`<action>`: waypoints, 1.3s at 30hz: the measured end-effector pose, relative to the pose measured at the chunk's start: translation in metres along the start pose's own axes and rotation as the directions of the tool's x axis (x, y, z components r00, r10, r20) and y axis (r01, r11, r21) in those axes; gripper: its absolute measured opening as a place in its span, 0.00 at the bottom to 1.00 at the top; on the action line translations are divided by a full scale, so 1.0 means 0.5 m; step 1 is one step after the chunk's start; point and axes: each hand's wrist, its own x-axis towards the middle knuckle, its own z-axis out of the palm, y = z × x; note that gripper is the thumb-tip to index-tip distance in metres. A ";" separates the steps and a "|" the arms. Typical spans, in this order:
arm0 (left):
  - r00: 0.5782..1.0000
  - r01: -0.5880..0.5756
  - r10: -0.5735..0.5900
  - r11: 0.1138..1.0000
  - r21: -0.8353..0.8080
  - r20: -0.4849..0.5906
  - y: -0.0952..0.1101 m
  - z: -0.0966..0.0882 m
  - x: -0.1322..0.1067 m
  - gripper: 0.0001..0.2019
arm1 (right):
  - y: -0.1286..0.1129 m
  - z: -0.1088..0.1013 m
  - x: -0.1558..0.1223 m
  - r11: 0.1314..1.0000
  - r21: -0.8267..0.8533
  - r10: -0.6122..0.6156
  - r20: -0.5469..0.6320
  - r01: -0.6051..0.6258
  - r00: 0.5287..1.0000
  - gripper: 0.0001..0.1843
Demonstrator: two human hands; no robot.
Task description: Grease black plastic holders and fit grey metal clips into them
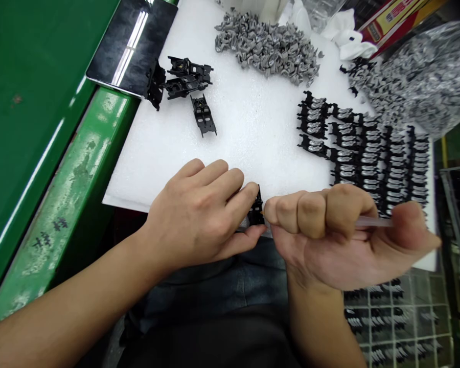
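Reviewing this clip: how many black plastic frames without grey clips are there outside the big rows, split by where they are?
Black plastic frames on the white foam sheet, away from the rows: 4
Black plastic frame at the left hand: 1
Total: 5

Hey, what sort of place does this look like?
Probably a small-parts assembly line in a factory: there's a heap of loose grey clips, rows of black plastic parts fitted with similar clips on a white foam sheet, and more parts on a wire rack.
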 end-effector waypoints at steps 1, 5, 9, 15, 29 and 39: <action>1.000 0.001 -0.001 1.000 0.001 0.001 0.000 0.000 0.000 0.21 | 0.001 0.000 0.000 1.000 0.004 -0.008 0.001 0.008 1.000 0.35; 1.000 0.001 -0.001 1.000 0.006 -0.002 0.001 0.000 0.000 0.21 | 0.003 -0.003 -0.001 1.000 -0.005 -0.009 0.021 0.009 1.000 0.33; 1.000 0.000 0.000 1.000 0.010 -0.002 0.000 0.000 0.000 0.22 | 0.006 -0.009 0.000 0.999 0.001 -0.041 0.105 0.041 0.994 0.28; 1.000 0.009 -0.009 1.000 0.009 0.002 0.000 -0.001 0.000 0.21 | 0.005 -0.018 0.006 0.998 0.014 -0.058 0.163 0.056 0.985 0.26; 1.000 0.012 -0.012 1.000 0.005 0.008 0.002 -0.001 0.000 0.21 | 0.001 -0.004 -0.002 0.999 -0.031 -0.015 0.116 0.019 0.993 0.30; 1.000 0.012 -0.012 1.000 0.002 -0.006 0.001 0.001 -0.002 0.21 | 0.012 -0.006 0.003 0.991 0.021 -0.134 0.128 0.132 0.983 0.26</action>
